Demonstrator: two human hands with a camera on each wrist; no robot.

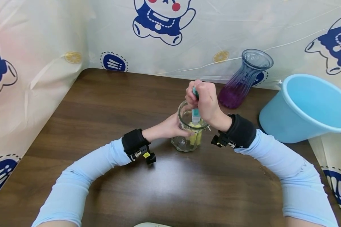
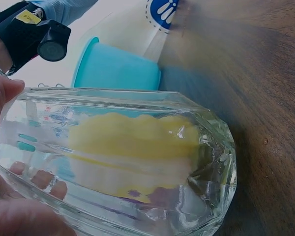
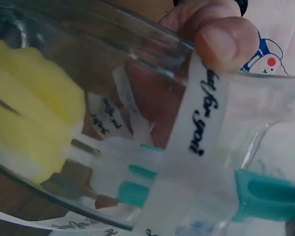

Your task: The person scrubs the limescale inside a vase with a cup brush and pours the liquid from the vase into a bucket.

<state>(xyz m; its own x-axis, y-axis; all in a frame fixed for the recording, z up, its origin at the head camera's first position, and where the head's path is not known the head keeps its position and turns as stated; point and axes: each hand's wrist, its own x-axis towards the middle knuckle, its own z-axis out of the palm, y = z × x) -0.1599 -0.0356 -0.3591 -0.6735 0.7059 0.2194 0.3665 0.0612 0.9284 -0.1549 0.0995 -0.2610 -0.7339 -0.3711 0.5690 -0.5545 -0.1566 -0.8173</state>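
A clear, faceted glass jar (image 1: 182, 144) is gripped by my left hand (image 1: 167, 127), its thumb and fingers around the jar's side. My right hand (image 1: 203, 98), above the mouth, grips the teal handle (image 1: 195, 113) of a sponge bottle brush. Inside the jar sits the brush's yellow sponge head (image 1: 195, 137). Through the glass in the left wrist view, the sponge (image 2: 132, 137) reaches close to the jar's base. A translucent strip with black script (image 3: 204, 113) runs across the jar in the right wrist view, with the yellow sponge (image 3: 39, 93) to its left.
A light-blue bucket (image 1: 294, 110) stands to the right, past my right wrist. Behind my right hand is a ribbed blue-and-purple glass vase (image 1: 240, 83). Printed white sheeting (image 1: 108, 28) borders the brown wooden table (image 1: 125, 101). A white edge (image 1: 152, 224) shows at the bottom.
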